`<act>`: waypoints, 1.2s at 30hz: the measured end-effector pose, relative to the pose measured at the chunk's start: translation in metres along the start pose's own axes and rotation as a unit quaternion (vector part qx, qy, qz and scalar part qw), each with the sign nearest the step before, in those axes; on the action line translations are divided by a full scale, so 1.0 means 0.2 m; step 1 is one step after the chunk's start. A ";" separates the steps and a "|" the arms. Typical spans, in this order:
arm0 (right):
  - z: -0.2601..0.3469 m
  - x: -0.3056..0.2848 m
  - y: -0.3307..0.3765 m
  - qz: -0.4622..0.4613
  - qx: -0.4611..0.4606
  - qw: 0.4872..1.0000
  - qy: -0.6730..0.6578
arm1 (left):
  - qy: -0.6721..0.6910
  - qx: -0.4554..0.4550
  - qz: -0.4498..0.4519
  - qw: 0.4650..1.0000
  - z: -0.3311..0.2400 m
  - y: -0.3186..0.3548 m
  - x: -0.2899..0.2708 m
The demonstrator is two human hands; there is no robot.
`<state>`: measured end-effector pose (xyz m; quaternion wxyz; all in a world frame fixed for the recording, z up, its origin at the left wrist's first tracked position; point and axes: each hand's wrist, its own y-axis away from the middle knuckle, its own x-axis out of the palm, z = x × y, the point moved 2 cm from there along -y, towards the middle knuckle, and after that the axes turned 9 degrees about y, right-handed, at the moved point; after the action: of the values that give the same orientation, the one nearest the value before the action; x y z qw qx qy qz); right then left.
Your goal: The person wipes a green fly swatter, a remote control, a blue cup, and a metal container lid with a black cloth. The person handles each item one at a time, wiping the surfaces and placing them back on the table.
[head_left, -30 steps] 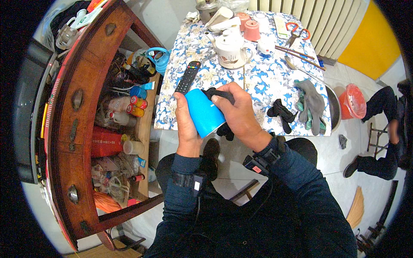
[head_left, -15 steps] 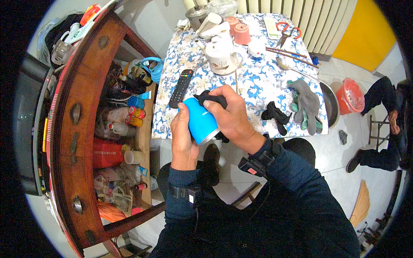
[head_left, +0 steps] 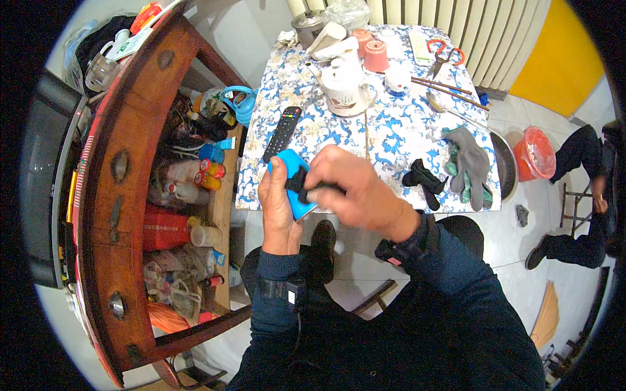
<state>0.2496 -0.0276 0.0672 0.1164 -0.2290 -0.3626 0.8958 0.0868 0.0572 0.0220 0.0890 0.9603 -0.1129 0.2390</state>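
Observation:
My left hand is wrapped round a light-blue cylindrical can, holding it tilted just off the table's near edge. In my right hand is a bunched black cloth, its fingers closed on it and somewhat blurred. The cloth lies against the can's side and covers part of it. A black remote control rests on the table beyond my left hand. Right of my right hand lies another crumpled black cloth item, beside grey-and-green work gloves.
The table has a blue floral cover. A white teapot, pink cups, scissors, chopsticks and a ladle stand or lie farther back. A wooden cabinet is at left; a red bucket and a seated person are at right.
My right hand and the black cloth have moved onto the front of the blue can, hiding more of it. The can's tilt has changed slightly in my left hand.

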 end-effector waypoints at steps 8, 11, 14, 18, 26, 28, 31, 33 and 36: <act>0.01 0.00 0.04 -0.001 0.000 1.000 -0.004 | 0.069 -0.058 0.000 0.996 0.01 -0.04 -0.04; -0.03 -0.01 0.01 -0.017 0.033 0.999 -0.029 | 0.044 -0.004 0.062 0.997 0.03 -0.03 -0.04; -0.11 -0.03 -0.02 -0.049 0.168 0.984 -0.043 | 0.109 -0.041 0.122 0.986 0.08 0.01 -0.01; -0.13 -0.04 -0.05 -0.077 0.211 0.973 -0.055 | 0.137 -0.062 0.177 0.973 0.11 0.00 0.00; -0.07 -0.06 -0.09 -0.071 0.036 0.994 0.076 | 0.074 -0.037 0.193 0.978 0.14 0.04 0.01; -0.12 -0.06 -0.09 -0.074 0.179 0.981 -0.001 | 0.045 -0.029 0.207 0.977 0.13 0.06 0.04; -0.17 -0.05 -0.04 -0.062 0.337 0.926 -0.158 | 0.083 -0.065 0.176 0.979 0.10 0.06 0.05; -0.17 -0.03 -0.01 -0.074 0.345 0.912 -0.209 | 0.127 -0.077 0.133 0.980 0.09 0.04 0.05; -0.13 -0.03 0.01 -0.060 0.252 0.955 -0.142 | 0.202 -0.083 0.078 0.973 0.08 -0.01 0.05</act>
<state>0.2671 -0.0145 0.0511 0.1714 -0.0403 -0.1510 0.9727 0.1027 0.0534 0.0122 0.1700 0.8696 -0.1868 0.4242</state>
